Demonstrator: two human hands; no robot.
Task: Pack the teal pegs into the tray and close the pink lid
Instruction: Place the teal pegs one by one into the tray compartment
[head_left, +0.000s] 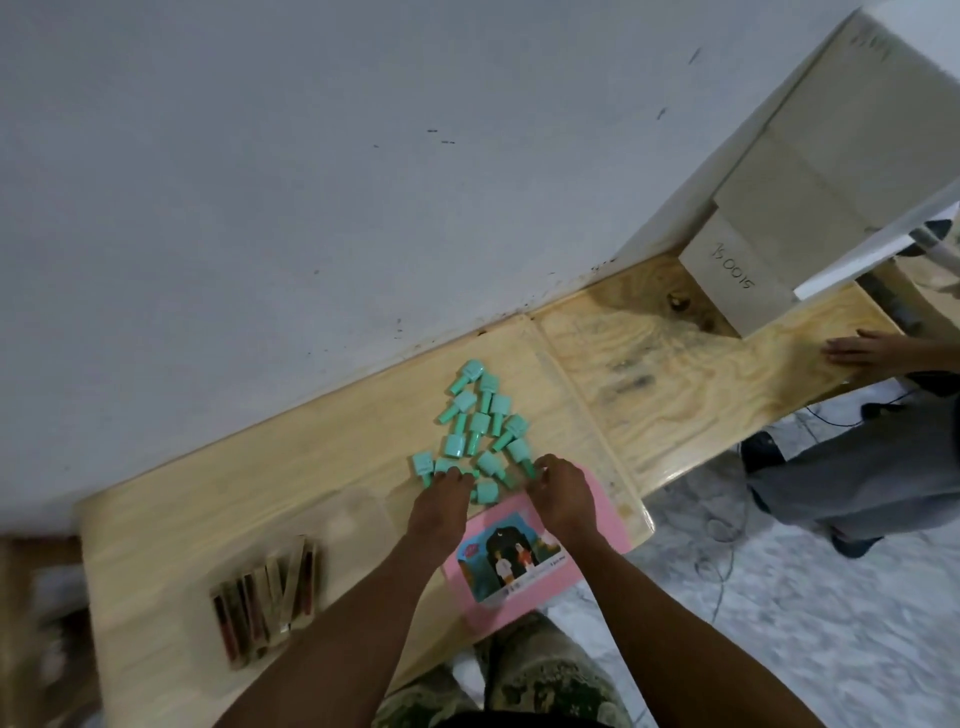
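Several teal pegs (480, 423) lie in a loose pile on the wooden table (260, 493), close to the wall. A pink lid (602, 514) with a picture on it lies flat at the table's near edge, partly under my forearms. My left hand (441, 501) lies palm down, its fingertips on the nearest pegs at the pile's left. My right hand (561, 493) is over the lid's far edge, fingers curled around the stem of a peg (522, 457) at the pile's right. I cannot make out a tray.
A bundle of clear packets with dark red contents (265, 592) lies at the table's near left. A cardboard box (737, 280) stands at the far right. Another person's hand (857, 348) rests on the table's right end, with their legs beside it.
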